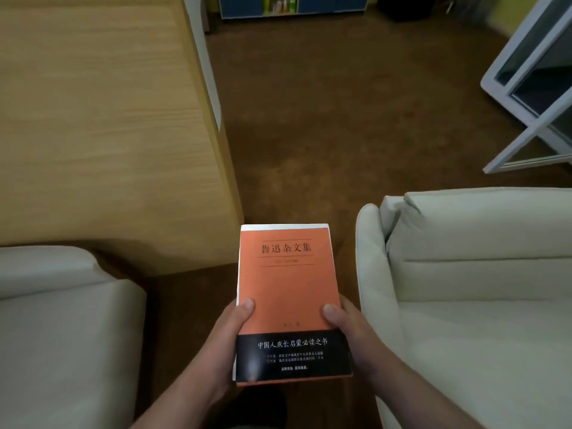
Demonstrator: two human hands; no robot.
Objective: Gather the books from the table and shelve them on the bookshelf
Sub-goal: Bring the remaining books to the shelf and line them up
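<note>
Two-handed clasp: book (286, 292), maybe two

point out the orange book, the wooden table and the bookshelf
orange book (286, 292), head view, bare middle of its front cover
wooden table (93, 119), head view, bare part of its top
bookshelf (328, 4), head view, blue front panel at the far wall

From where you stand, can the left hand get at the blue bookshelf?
Probably not. The blue bookshelf stands far off across the brown carpet, and the left hand grips the orange book together with the right hand. The way ahead looks free for walking closer.
</note>
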